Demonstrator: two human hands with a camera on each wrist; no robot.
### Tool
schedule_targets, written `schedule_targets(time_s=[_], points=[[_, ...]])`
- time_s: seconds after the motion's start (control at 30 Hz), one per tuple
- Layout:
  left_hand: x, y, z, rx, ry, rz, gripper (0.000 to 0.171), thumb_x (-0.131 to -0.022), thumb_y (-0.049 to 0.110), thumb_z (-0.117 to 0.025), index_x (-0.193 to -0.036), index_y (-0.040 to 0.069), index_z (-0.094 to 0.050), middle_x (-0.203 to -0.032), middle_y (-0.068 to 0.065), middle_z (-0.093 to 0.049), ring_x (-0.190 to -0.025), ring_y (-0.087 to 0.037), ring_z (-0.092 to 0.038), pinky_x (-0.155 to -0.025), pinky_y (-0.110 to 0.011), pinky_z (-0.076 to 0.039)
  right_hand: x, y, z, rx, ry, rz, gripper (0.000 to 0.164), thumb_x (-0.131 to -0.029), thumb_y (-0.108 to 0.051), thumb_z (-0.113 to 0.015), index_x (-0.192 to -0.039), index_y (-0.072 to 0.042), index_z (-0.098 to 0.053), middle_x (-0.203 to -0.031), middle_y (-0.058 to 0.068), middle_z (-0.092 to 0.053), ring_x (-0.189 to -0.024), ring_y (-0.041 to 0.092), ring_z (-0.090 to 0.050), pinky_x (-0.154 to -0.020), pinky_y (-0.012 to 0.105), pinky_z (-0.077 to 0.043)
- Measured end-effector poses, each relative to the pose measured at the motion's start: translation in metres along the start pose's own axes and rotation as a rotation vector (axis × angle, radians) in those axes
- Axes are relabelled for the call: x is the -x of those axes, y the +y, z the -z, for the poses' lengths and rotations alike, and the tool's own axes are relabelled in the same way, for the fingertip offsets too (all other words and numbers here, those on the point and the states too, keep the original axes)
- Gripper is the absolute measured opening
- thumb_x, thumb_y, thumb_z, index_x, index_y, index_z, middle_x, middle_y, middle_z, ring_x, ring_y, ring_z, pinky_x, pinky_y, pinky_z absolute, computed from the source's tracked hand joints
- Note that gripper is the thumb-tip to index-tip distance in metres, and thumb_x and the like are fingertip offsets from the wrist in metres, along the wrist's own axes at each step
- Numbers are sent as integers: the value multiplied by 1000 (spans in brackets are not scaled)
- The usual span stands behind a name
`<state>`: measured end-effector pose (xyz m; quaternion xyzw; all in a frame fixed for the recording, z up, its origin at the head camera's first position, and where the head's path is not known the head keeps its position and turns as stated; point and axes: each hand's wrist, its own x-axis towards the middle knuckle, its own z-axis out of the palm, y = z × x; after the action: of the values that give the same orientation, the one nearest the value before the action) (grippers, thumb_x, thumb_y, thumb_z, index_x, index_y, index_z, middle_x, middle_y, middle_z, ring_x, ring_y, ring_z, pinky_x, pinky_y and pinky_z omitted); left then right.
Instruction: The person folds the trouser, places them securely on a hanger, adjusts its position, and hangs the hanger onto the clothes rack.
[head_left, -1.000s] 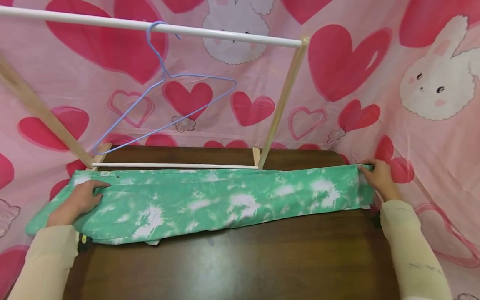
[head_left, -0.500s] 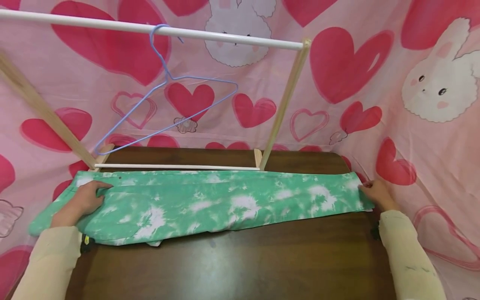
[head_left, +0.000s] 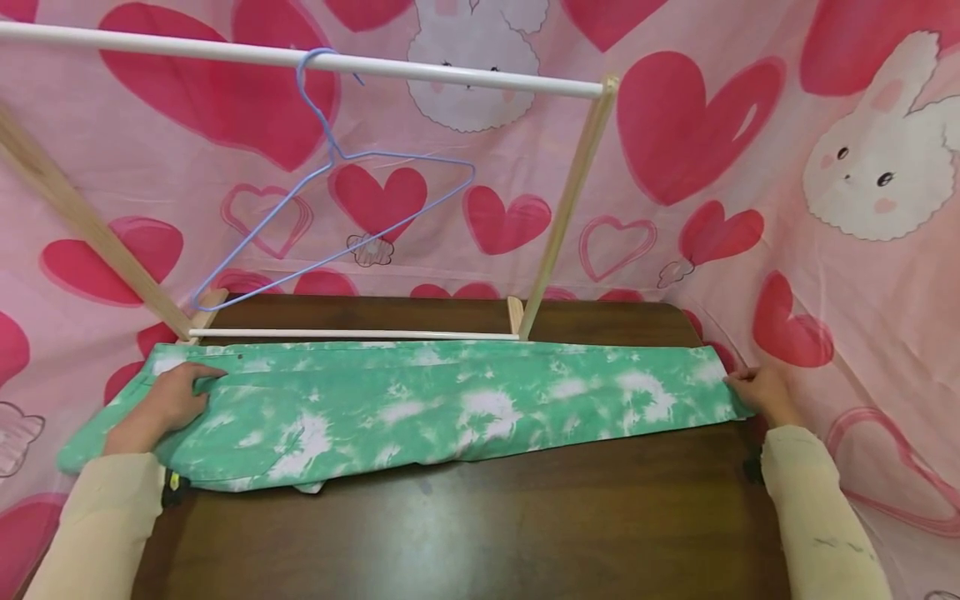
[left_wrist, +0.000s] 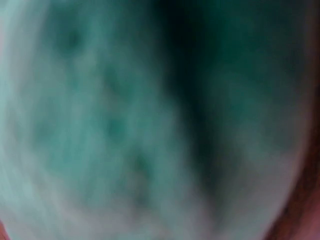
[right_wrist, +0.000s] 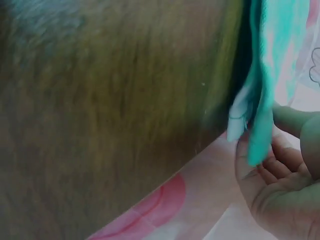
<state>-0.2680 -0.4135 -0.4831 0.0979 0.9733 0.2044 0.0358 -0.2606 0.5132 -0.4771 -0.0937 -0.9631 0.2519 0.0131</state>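
A pair of green-and-white tie-dye trousers, folded lengthwise, lies flat across the table, with its wide end at the left and one narrow hem at the right. My left hand rests on the wide end, its index finger stretched out over the cloth. Blurred green fabric fills the left wrist view. At the far right, my right hand pinches the hem between thumb and fingers. In the right wrist view, this hand holds the hem edge just past the table's side.
Behind the trousers stands a rack with a white top rail, wooden legs and a low white bar. A blue hanger hangs from the rail. Pink heart-and-bunny cloth surrounds the brown table.
My right hand has moved down from the hem's far corner toward its near part, drawing the end out straight; the hem's upper corner now lies smooth. My left hand has stayed in place.
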Motion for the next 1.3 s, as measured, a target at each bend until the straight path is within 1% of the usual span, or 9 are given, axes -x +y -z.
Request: schedule_targets(time_s=[0.17,0.33,0.4,0.5,0.63,0.77,0.93,1.17,1.3], points=[[3,-3,1,-2,-4,0,39,-80,-9,-59,-118,-18,-63,-119,-45,-55,-112,-64,-48,-91,-73,-41,-3,-3,0,27,-50,13,35,-91,-9,-71,-106,21,-63,-82,23,-69,-73,28,-58,-59,30,-51],[3,-4,1,-23,18,-15,36,-78,-10,-59,-113,-18,-64,-114,-43,-59,-107,-63,-52,-88,-72,-44,-9,-30,-7,95,-42,105,42,-87,-8,-73,-117,18,-60,-103,36,-65,-87,43,-60,-75,52,-57],[1,-4,1,-38,30,-29,33,-77,-11,-59,-108,-19,-65,-109,-41,-62,-104,-62,-55,-87,-70,-45,-13,-50,-16,86,-20,189,40,-88,-5,-72,-120,16,-60,-109,38,-63,-93,49,-59,-81,61,-53],[-2,-3,2,-62,34,-46,28,-76,-13,-59,-103,-19,-65,-101,-39,-65,-100,-61,-57,-86,-69,-46,-19,-85,-34,49,-12,360,31,-89,2,-70,-117,14,-63,-111,36,-65,-98,52,-60,-85,65,-51],[-4,-2,3,-70,26,-47,27,-75,-12,-60,-101,-19,-65,-98,-38,-65,-97,-60,-58,-85,-68,-47,-20,-137,-62,-10,-141,535,24,-92,6,-68,-115,10,-66,-111,29,-69,-104,47,-63,-90,63,-50],[-6,-2,3,-81,26,-30,25,-78,-9,-61,-101,-19,-65,-97,-36,-66,-95,-58,-59,-85,-68,-46,-12,-186,-88,-30,-249,626,24,-94,4,-66,-118,7,-67,-116,23,-70,-110,42,-62,-95,60,-50],[-10,-4,2,-107,63,-39,19,-81,-3,-62,-96,-14,-66,-91,-31,-68,-90,-55,-61,-85,-69,-43,-9,-219,-115,-39,-308,653,25,-97,-1,-65,-121,5,-68,-123,22,-68,-120,43,-60,-102,60,-47],[-3,-11,5,-53,100,-107,15,-84,-2,-72,-96,-9,-68,-93,-26,-69,-94,-51,-63,-83,-66,-48,-11,-228,-137,-11,-318,642,24,-99,-5,-64,-120,5,-69,-116,20,-68,-112,39,-61,-98,56,-49],[5,-18,16,-66,76,-41,27,-84,11,-79,-102,-7,-70,-96,-26,-69,-93,-49,-63,-81,-66,-49,-11,-236,-143,21,-265,660,16,-97,-3,-66,-111,4,-70,-108,17,-66,-106,36,-60,-95,53,-50]])
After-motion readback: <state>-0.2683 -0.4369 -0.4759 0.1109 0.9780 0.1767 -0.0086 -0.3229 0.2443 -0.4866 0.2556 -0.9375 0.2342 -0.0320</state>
